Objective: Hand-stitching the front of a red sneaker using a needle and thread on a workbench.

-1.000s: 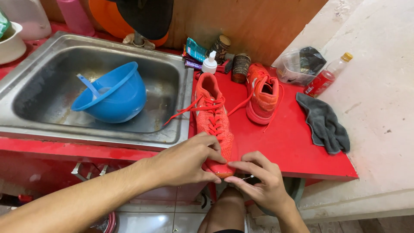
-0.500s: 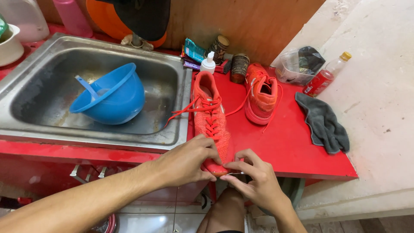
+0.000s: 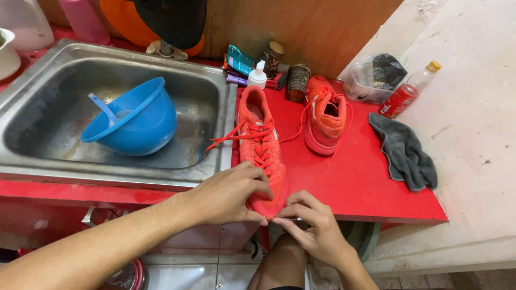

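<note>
Orange knit showed on the near shoe (image 3: 262,150), which was laid lengthwise on the red counter (image 3: 365,182) beside the steel sink (image 3: 215,166). Its toe was clasped by the left hand (image 3: 228,196), while a small object, too small to identify, was pinched at the toe by the right hand (image 3: 314,228). Behind it, a teal flat packet (image 3: 238,59), two dark cylindrical cans (image 3: 296,82) and a red-labelled bottle (image 3: 403,94) were ranged along the wall.

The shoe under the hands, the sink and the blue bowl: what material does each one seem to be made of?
The near shoe looks like knitted orange-red fabric: fine woven texture, matte, with cloth laces. The sink seems to be stainless steel: grey, dully reflective, with stains on the bottom. The blue bowl appears to be plastic: uniform colour, smooth, slightly glossy. The left hand and right hand pinch the shoe's toe.
</note>
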